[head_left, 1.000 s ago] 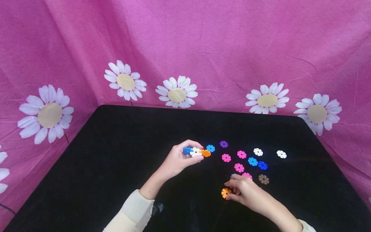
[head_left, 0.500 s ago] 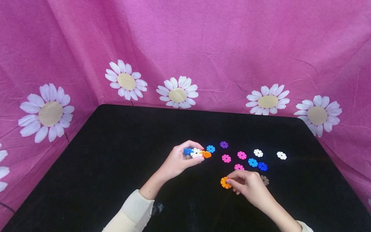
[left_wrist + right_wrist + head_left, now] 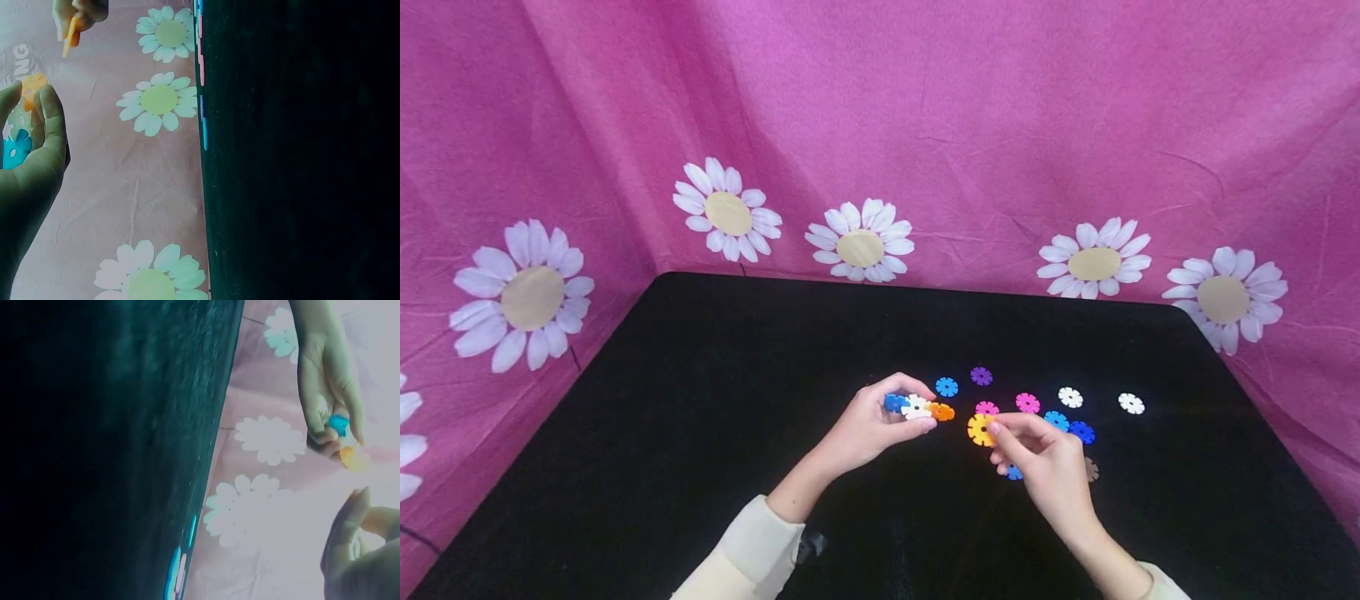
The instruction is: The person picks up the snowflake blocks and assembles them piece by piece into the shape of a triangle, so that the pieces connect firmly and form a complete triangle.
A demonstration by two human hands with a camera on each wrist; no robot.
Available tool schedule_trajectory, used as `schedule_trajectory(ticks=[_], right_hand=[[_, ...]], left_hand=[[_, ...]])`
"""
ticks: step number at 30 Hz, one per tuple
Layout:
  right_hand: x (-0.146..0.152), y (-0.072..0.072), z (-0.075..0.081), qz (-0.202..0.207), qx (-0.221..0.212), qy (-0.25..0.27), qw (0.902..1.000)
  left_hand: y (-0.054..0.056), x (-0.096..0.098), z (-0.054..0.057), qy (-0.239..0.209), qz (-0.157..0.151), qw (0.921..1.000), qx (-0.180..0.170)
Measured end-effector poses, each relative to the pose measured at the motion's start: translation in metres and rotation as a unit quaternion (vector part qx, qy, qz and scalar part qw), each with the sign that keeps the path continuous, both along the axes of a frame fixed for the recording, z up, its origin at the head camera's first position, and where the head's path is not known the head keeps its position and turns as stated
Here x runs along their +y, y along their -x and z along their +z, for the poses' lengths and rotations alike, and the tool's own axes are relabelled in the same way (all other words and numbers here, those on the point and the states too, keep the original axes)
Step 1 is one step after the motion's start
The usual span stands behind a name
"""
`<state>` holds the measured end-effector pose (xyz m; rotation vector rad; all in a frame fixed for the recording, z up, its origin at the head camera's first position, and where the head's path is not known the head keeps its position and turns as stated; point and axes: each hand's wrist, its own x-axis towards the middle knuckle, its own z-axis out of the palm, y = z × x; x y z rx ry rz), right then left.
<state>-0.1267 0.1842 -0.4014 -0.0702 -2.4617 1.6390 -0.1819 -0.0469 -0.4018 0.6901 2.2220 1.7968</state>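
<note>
My left hand (image 3: 865,433) holds a short row of joined snowflake discs between thumb and fingers: a blue disc (image 3: 894,403), a white disc (image 3: 915,407) and an orange disc (image 3: 942,412) at the right end. Just right of that end, my right hand (image 3: 1051,467) pinches a yellow-orange snowflake disc (image 3: 980,430) by its right edge, with a gap between it and the row. In the left wrist view this pinched disc (image 3: 70,36) shows nearly edge-on above the held row. Overexposure washes out the fingertips in the right wrist view.
Loose discs lie on the black table (image 3: 737,358) beyond and under the right hand: a purple disc (image 3: 981,376), a light blue disc (image 3: 947,387), a pink disc (image 3: 1027,403), a white disc (image 3: 1131,403) and several more. A pink flowered cloth (image 3: 970,167) hangs behind the table.
My right hand has picked the yellow-orange disc off the table and brought it up and away, close to the held row. My left hand has shifted slightly right and nearer.
</note>
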Motion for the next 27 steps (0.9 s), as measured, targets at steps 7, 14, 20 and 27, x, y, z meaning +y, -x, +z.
schedule_trajectory(ticks=[7, 14, 20, 27], right_hand=[[-0.011, -0.001, 0.0, -0.007, 0.03, 0.059, 0.9978], [-0.019, -0.001, 0.001, -0.004, 0.038, 0.09, 0.9952], [-0.022, -0.001, 0.001, 0.009, 0.042, 0.116, 0.9923], [-0.022, 0.001, -0.001, 0.017, 0.02, 0.158, 0.9871]], left_hand=[[-0.001, 0.001, 0.0, 0.006, -0.001, 1.0, 0.004], [-0.001, 0.002, -0.001, 0.013, -0.006, 0.9999, 0.001], [-0.002, 0.003, 0.0, 0.013, -0.012, 0.9998, 0.005], [-0.002, 0.003, 0.0, 0.015, -0.014, 0.9997, 0.01]])
